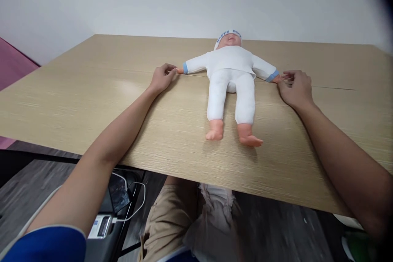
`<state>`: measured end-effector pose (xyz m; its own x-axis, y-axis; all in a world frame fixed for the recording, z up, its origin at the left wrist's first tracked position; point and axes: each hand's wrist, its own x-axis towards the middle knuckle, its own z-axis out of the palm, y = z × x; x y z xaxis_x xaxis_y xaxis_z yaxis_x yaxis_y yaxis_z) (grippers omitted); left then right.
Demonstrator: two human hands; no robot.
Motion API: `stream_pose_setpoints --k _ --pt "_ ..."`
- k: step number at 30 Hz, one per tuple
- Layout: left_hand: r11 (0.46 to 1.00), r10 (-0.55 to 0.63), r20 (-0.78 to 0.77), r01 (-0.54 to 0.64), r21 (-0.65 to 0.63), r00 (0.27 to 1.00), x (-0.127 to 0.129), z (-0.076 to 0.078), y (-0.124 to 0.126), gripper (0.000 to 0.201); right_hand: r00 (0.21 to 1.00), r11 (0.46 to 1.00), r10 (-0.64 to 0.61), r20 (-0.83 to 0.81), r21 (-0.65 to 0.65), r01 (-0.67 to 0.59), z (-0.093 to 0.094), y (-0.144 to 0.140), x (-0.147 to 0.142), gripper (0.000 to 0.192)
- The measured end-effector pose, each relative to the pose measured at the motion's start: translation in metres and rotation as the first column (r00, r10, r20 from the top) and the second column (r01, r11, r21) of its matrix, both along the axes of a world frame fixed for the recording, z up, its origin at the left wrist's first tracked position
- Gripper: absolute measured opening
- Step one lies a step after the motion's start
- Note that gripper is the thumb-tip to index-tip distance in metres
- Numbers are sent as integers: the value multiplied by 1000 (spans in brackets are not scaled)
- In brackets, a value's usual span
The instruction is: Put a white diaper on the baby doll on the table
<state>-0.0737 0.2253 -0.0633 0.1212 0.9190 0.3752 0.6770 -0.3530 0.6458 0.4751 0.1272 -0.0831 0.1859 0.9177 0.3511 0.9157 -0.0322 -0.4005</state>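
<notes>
Doll's feet (233, 135) nearest, head (229, 39) away.

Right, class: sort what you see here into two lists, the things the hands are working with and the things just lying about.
In hand:
- baby doll, on its back on the table
- left hand at one doll hand
- right hand at the other

Lying about:
- phone below the table
- white cable
- pink cloth at left
</notes>
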Motion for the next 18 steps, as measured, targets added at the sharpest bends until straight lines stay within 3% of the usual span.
stream_pose_setpoints --k 6,11,18 --pt "1000 2 -28 -2 4 1000 1 -1 7 39 1000 1000 0 22 11 0 -1 -2 1 62" --pt "999 47 -19 -47 -20 999 0 -6 18 37 997 999 -52 -53 -14 51 -8 2 10 68" --pt "994 99 51 -96 -50 994 1 -11 30 35 986 996 -86 -145 -3 87 -14 6 17 57"
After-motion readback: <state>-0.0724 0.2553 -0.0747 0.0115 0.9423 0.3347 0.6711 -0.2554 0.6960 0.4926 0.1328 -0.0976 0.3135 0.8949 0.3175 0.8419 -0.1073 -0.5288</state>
